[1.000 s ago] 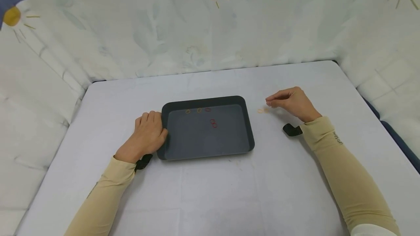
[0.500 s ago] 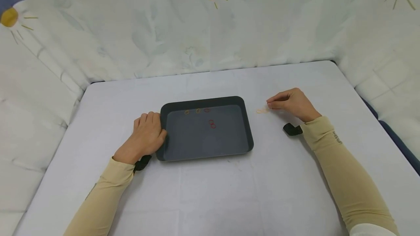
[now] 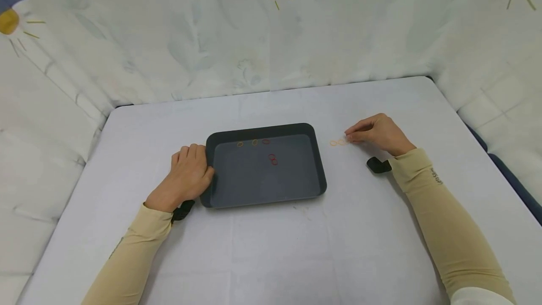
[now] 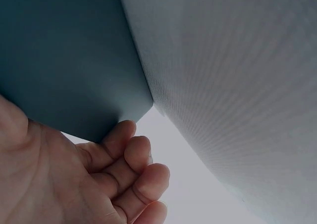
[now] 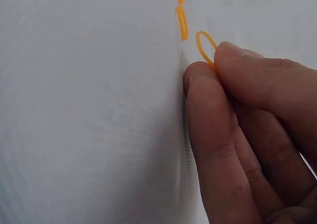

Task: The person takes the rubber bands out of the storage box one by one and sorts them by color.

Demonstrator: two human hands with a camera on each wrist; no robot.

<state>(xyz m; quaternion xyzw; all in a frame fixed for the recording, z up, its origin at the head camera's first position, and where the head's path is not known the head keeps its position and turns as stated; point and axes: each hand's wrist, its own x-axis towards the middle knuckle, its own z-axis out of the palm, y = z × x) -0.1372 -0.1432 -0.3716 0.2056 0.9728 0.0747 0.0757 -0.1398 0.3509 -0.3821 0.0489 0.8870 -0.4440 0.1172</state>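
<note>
In the head view my left hand (image 3: 186, 173) grips the left wall of a dark grey tray (image 3: 267, 182), with the thumb over its rim. The left wrist view has curled fingers (image 4: 148, 184) against the tray's outer side (image 4: 74, 60). Right of the tray, my right hand (image 3: 378, 132) is low over the white cloth. Between thumb and forefinger it pinches an orange rubber band (image 5: 199, 44), part of which is hidden by the fingertips. Two more orange rubber bands (image 5: 182, 23) lie in a row beside it on the cloth.
Inside the tray lie two yellow bands (image 3: 254, 142) and a red band (image 3: 266, 141) near the back wall. Two touching red bands (image 3: 273, 159) are nearer the middle. Patterned curtains (image 3: 220, 36) enclose the table (image 3: 271, 253) at the back and sides.
My right fingertips have shifted slightly right and towards me, beside the orange rubber bands. My left hand keeps its grip on the tray, and the head view has drifted a little.
</note>
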